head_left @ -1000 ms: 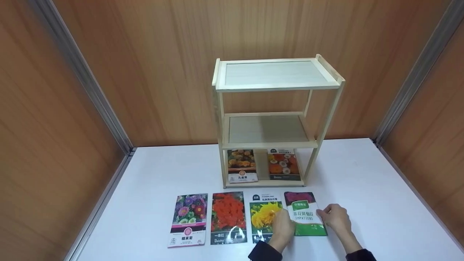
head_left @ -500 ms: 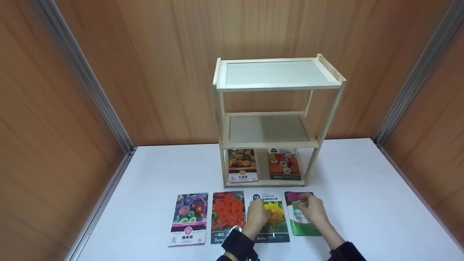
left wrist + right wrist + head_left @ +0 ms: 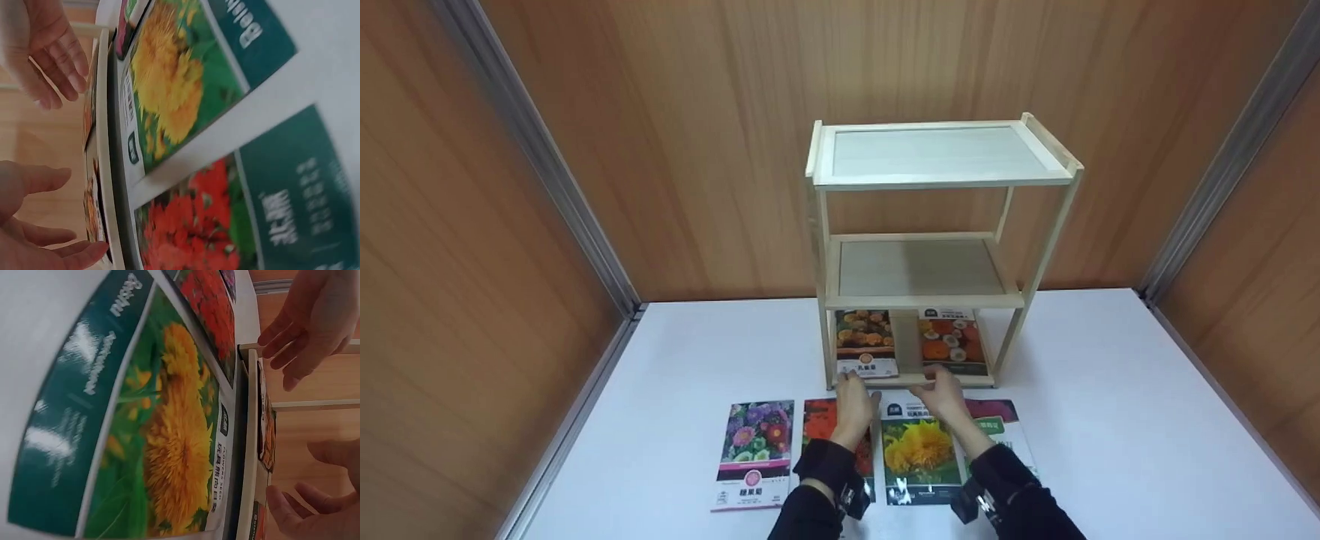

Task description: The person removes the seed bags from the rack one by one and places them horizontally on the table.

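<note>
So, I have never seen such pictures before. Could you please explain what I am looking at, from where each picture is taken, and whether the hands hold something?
No machine here: a person works with two bare hands. The wide picture comes from a camera on the head, looking down at a white table. The two close, tilted pictures come from cameras on each wrist.

A small wooden shelf stands on the table, with two seed packets on its bottom level. Four more packets lie flat in a row in front, among them a yellow-flower packet and a red-flower packet.

The left hand and right hand reach toward the shelf's bottom edge. Their fingers are relaxed, and neither has a grip on anything.
</note>
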Demonstrator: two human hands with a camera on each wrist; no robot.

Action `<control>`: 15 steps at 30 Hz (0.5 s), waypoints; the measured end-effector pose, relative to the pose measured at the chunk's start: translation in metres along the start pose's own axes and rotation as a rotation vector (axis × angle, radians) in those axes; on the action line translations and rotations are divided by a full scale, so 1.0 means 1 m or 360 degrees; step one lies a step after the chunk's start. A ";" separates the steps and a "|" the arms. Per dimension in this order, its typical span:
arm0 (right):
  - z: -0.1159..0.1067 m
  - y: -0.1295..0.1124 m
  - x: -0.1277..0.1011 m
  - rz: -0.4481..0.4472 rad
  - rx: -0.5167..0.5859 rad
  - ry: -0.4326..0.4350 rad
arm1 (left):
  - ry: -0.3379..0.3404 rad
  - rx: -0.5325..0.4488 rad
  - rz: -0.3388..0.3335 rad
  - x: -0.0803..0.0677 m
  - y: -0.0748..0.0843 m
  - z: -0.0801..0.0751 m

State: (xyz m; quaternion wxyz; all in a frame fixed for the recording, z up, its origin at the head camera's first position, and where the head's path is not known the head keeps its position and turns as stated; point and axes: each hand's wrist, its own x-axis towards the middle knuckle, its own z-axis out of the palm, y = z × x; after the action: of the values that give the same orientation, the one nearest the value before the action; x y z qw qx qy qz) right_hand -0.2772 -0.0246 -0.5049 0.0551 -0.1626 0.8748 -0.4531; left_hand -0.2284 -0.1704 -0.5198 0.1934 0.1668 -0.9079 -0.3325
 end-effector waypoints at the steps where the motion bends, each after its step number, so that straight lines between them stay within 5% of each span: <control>1: 0.002 -0.003 0.005 0.0032 0.0007 0.0002 | 0.0065 0.0031 0.0019 0.011 -0.014 0.015; 3: 0.005 -0.008 0.015 0.0084 0.0037 0.0000 | 0.0120 0.0022 -0.0009 0.039 -0.049 0.050; 7: 0.012 -0.016 0.030 0.0206 0.0148 -0.0068 | 0.0223 0.0049 -0.0026 0.109 -0.151 0.163; 10: 0.018 -0.017 0.037 0.0322 0.0300 -0.0169 | 0.0141 -0.0017 -0.0177 0.148 -0.202 0.227; 11: 0.020 -0.017 0.039 0.0357 0.0354 -0.0198 | 0.0112 -0.0024 -0.0218 0.153 -0.209 0.237; 15: 0.026 -0.020 0.043 0.0478 0.0572 -0.0278 | 0.0045 -0.0068 -0.0357 0.129 -0.159 0.189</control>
State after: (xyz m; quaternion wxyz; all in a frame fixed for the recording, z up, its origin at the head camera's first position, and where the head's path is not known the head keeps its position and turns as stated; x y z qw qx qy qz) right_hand -0.3063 -0.0694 -0.5014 0.2251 -0.0570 0.7865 -0.5724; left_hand -0.4007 -0.2392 -0.7280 0.1713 0.2677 -0.8735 -0.3689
